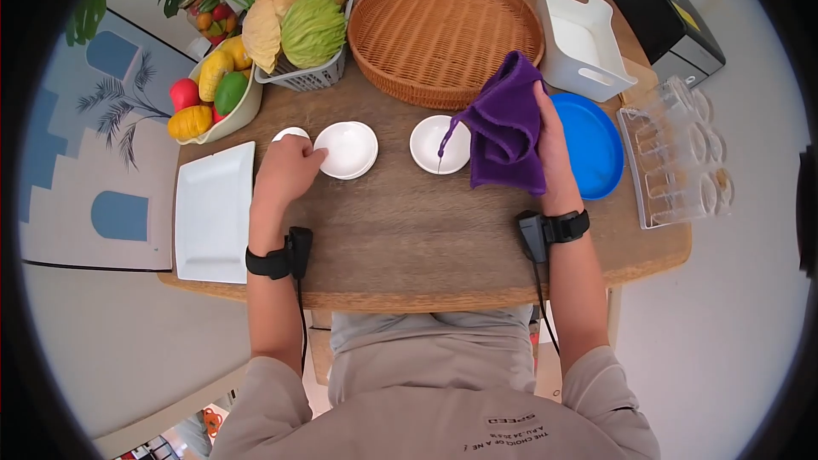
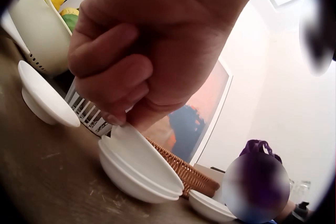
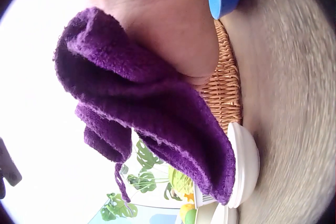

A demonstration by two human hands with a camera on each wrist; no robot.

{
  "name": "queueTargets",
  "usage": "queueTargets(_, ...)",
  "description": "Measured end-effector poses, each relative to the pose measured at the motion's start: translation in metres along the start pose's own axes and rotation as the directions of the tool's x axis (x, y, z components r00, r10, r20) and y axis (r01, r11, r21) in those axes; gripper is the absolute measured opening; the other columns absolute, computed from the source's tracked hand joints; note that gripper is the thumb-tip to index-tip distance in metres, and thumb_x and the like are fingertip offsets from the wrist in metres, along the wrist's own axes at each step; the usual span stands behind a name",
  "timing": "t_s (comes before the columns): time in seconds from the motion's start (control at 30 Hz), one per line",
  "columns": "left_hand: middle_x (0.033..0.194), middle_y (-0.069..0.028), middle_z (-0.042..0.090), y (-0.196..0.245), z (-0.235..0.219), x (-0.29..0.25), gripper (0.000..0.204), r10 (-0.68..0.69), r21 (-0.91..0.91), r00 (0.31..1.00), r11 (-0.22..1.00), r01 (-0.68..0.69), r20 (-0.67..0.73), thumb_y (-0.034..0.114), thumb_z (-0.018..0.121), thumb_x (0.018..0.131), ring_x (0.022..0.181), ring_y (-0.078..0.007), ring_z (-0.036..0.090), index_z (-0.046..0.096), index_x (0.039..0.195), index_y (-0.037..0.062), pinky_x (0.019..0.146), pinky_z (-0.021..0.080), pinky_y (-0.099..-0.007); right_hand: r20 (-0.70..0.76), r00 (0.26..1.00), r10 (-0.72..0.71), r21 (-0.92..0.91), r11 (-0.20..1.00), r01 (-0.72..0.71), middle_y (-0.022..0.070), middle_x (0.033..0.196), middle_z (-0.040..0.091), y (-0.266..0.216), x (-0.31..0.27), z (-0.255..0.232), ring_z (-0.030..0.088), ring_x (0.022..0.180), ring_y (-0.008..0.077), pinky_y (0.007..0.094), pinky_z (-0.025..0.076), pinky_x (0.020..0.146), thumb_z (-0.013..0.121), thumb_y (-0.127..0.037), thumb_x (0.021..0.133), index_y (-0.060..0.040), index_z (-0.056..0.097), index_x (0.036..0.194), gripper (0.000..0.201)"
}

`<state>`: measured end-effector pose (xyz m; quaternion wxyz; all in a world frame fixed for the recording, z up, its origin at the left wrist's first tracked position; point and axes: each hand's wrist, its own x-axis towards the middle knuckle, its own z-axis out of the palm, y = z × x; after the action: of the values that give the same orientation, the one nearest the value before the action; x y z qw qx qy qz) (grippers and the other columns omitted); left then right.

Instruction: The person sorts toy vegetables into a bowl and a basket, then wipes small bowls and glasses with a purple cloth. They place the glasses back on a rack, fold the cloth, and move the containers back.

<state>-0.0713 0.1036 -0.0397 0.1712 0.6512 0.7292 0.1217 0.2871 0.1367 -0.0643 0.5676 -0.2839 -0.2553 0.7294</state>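
My left hand point(image 1: 288, 172) pinches the rim of the upper of two nested small white bowls point(image 1: 348, 150); in the left wrist view the upper bowl point(image 2: 144, 155) sits slightly tilted in the lower one. Just left of them, partly hidden by the hand in the head view, is a small white footed dish point(image 2: 50, 98). My right hand point(image 1: 555, 149) holds a folded purple towel point(image 1: 509, 123) with a hanging loop. The towel hangs beside another pair of stacked white bowls point(image 1: 439, 145) and overlaps their edge in the head view.
A white rectangular plate point(image 1: 215, 213) lies at left, with a fruit bowl point(image 1: 243, 117) and a grey vegetable basket point(image 1: 305, 78) behind. At the back stand a round wicker tray point(image 1: 443, 30) and a white bin point(image 1: 584, 38). At right are a blue plate point(image 1: 596, 145) and a glass rack point(image 1: 639, 179).
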Motion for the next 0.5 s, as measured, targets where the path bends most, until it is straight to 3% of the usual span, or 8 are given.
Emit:
queueTargets(0.07,0.062,-0.0164,0.062,-0.005,-0.004,0.001,0.033,0.069,-0.114,0.997,0.991,-0.072,-0.031,0.024,0.07,0.09,0.057,-0.0301,0.062,0.064,0.073,-0.0039,0.057,0.049,-0.0396,0.014,1.0,0.016,0.013,1.0,-0.016,0.0124,0.121,0.068,0.0,-0.001,0.004,0.07,0.107,0.0229,0.0358,0.059,0.092,0.051,-0.044,0.105,-0.0045,0.056,0.133,0.049)
queueTargets(0.17,0.055,-0.0069,0.057,0.007,-0.016,-0.01,0.032,0.001,-0.376,1.0,0.927,0.003,0.01,0.02,0.067,0.095,0.047,-0.0149,0.054,0.061,0.072,-0.0018,0.046,0.041,-0.0315,0.002,1.0,-0.005,-0.038,0.999,0.005,0.0126,0.122,0.068,0.002,0.0,0.005,0.069,0.107,0.0227,0.0354,0.059,0.092,0.05,-0.045,0.105,-0.0044,0.055,0.134,0.05)
queueTargets(0.27,0.053,0.0008,0.053,0.025,-0.02,-0.022,0.032,0.125,-0.698,0.992,0.713,-0.065,0.035,0.018,0.065,0.099,0.043,-0.0053,0.047,0.059,0.071,0.0028,0.04,0.033,-0.0247,-0.017,1.0,0.014,-0.001,1.0,-0.014,0.014,0.126,0.066,0.002,-0.002,0.013,0.066,0.113,0.0233,0.0355,0.055,0.097,0.049,-0.044,0.106,-0.0011,0.054,0.135,0.052)
queueTargets(0.37,0.052,0.0033,0.051,0.051,-0.007,-0.031,0.034,0.35,-0.854,0.92,0.519,-0.033,0.177,0.018,0.066,0.1,0.043,-0.0044,0.046,0.057,0.069,0.0064,0.04,0.032,-0.023,-0.009,1.0,0.021,-0.014,1.0,-0.022,0.0138,0.131,0.063,0.004,-0.004,0.017,0.062,0.12,0.0239,0.0374,0.054,0.099,0.046,-0.047,0.107,-0.0025,0.051,0.14,0.055)
queueTargets(0.47,0.05,0.0031,0.051,0.073,0.014,-0.028,0.036,0.516,-0.861,0.783,0.507,0.049,0.348,0.017,0.068,0.098,0.041,-0.0036,0.046,0.054,0.067,0.006,0.04,0.033,-0.0222,0.092,0.994,0.061,0.052,0.997,-0.066,0.0134,0.135,0.061,0.007,-0.001,0.012,0.06,0.123,0.0251,0.0391,0.053,0.102,0.043,-0.048,0.107,-0.0029,0.049,0.142,0.058)
queueTargets(0.5,0.051,0.0029,0.051,0.076,0.024,-0.024,0.035,0.507,-0.858,0.793,0.511,0.038,0.337,0.016,0.068,0.098,0.041,-0.0038,0.046,0.055,0.067,0.0057,0.04,0.033,-0.0222,0.092,0.993,0.071,0.01,0.997,-0.072,0.0139,0.136,0.06,0.007,-0.002,0.013,0.06,0.124,0.0253,0.04,0.052,0.104,0.042,-0.049,0.107,-0.0026,0.049,0.142,0.059)
